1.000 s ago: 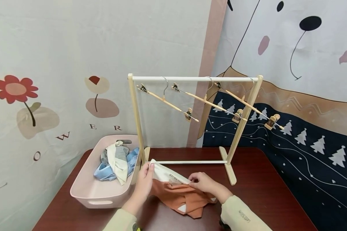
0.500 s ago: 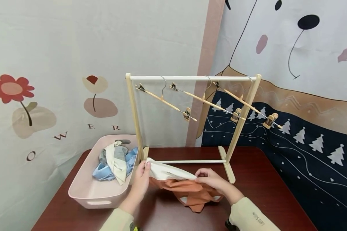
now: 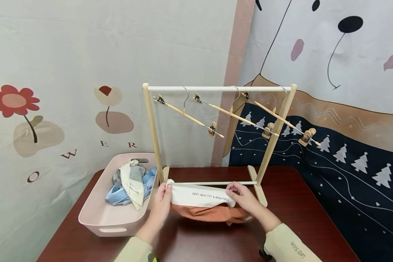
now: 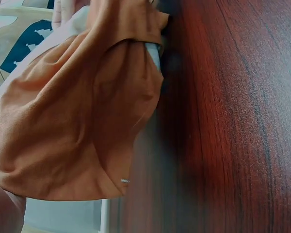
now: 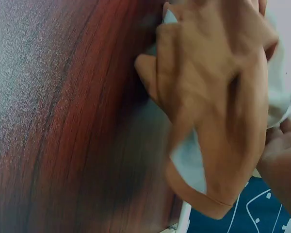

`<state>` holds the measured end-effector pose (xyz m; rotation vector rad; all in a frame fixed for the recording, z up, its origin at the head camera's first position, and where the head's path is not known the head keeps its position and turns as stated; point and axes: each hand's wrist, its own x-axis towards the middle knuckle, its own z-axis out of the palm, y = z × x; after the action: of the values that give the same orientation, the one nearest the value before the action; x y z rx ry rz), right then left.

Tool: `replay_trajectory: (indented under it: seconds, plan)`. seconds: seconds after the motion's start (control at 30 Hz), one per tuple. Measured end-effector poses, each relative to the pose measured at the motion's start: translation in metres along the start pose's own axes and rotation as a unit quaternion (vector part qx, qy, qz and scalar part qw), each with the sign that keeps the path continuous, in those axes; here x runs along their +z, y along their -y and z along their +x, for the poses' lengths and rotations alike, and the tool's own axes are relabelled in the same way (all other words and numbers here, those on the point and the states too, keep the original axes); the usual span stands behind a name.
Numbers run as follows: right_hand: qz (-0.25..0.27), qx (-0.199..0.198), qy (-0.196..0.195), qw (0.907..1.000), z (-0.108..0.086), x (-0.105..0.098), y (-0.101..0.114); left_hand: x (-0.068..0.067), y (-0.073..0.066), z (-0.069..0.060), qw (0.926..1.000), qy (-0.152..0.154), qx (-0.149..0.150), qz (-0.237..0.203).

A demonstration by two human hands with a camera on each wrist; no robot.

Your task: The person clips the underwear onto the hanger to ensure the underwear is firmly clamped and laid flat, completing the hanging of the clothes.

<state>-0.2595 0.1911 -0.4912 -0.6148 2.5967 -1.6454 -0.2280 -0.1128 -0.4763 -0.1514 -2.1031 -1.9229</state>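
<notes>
Both hands hold a pair of orange-brown underpants (image 3: pixel 203 213) by its wide white waistband, stretched sideways above the table. Printed black lettering faces up on the band. My left hand (image 3: pixel 162 201) pinches the band's left end, thumb on top. At the right end, my right hand (image 3: pixel 243 197) grips it with curled fingers. In the left wrist view the orange cloth (image 4: pixel 72 111) hangs in folds, with part of the left hand (image 4: pixel 5 208) at the lower corner. The right wrist view shows the crumpled cloth (image 5: pixel 208 92) blurred, beside the right hand (image 5: pixel 286 155).
A pink basket (image 3: pixel 112 230) with blue, grey and white garments (image 3: pixel 132 183) stands to the left. Behind the hands is a wooden rack (image 3: pixel 216 88) carrying three clip hangers (image 3: pixel 191 117). All stand on a dark red table (image 3: pixel 314 218) before printed curtains.
My right hand has moved right and slightly up, pulling the waistband straighter and turning its lettering into view. The orange cloth below has drawn up. My left hand keeps its hold.
</notes>
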Motion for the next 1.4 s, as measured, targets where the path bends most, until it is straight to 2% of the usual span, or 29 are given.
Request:
replay_trajectory:
  seconds: [0.13, 0.2, 0.27, 0.33, 0.43, 0.5, 0.53, 0.6, 0.67, 0.73, 0.87, 0.97, 1.03, 1.2, 1.27, 1.3, 1.37, 1.4]
  plan:
    - [-0.039, -0.017, 0.072, 0.9965, -0.002, -0.002, -0.005, 0.001, -0.002, 0.000, 0.9999, 0.003, 0.006, -0.011]
    - [-0.061, -0.007, 0.109, 0.9921, -0.005, -0.004, -0.005, 0.000, -0.004, 0.000, 0.9999, -0.002, 0.005, -0.012]
    - [-0.092, 0.002, 0.142, 0.9855, -0.007, -0.008, -0.005, -0.002, -0.005, 0.001, 0.9999, -0.013, 0.003, -0.005]
    - [-0.144, 0.002, 0.164, 0.9759, -0.010, -0.014, -0.004, -0.004, -0.006, 0.002, 0.9997, -0.023, -0.003, 0.007]
    - [-0.232, -0.026, 0.171, 0.9574, -0.015, -0.023, -0.003, -0.007, -0.006, 0.003, 0.9989, -0.034, -0.010, 0.030]
    - [-0.266, -0.043, 0.160, 0.9494, -0.017, -0.029, -0.003, -0.009, -0.005, 0.003, 0.9983, -0.035, 0.000, 0.047]
    - [-0.270, -0.052, 0.156, 0.9486, -0.018, -0.032, -0.004, -0.009, -0.005, 0.004, 0.9975, -0.031, 0.011, 0.062]
    - [-0.255, -0.063, 0.152, 0.9529, -0.018, -0.037, -0.004, -0.010, -0.004, 0.005, 0.9939, -0.016, 0.040, 0.101]
    - [-0.224, -0.068, 0.150, 0.9606, -0.018, -0.040, -0.005, -0.010, -0.004, 0.006, 0.9849, 0.004, 0.075, 0.156]
    - [-0.194, -0.069, 0.148, 0.9673, -0.018, -0.044, -0.005, -0.011, -0.004, 0.005, 0.9720, 0.028, 0.101, 0.210]
    - [-0.160, -0.052, 0.137, 0.9763, -0.019, -0.049, -0.003, -0.012, -0.002, 0.002, 0.9417, 0.080, 0.111, 0.307]
    - [-0.141, -0.043, 0.136, 0.9796, -0.019, -0.051, -0.002, -0.013, 0.000, 0.000, 0.9198, 0.102, 0.115, 0.361]
    - [-0.129, -0.044, 0.137, 0.9810, -0.019, -0.052, 0.000, -0.014, 0.000, -0.001, 0.9067, 0.103, 0.130, 0.388]
    - [-0.122, -0.050, 0.135, 0.9820, -0.018, -0.056, 0.005, -0.017, -0.004, -0.001, 0.8850, 0.070, 0.172, 0.427]
    - [-0.128, -0.050, 0.134, 0.9814, -0.018, -0.058, 0.007, -0.018, -0.006, 0.001, 0.8851, 0.059, 0.190, 0.421]
    - [-0.133, -0.051, 0.132, 0.9809, -0.017, -0.059, 0.009, -0.019, -0.007, 0.002, 0.8896, 0.058, 0.198, 0.407]
    - [-0.147, -0.051, 0.128, 0.9794, -0.017, -0.061, 0.011, -0.020, -0.010, 0.003, 0.9036, 0.066, 0.211, 0.367]
    - [-0.156, -0.052, 0.125, 0.9784, -0.017, -0.062, 0.012, -0.021, -0.011, 0.004, 0.9135, 0.076, 0.215, 0.337]
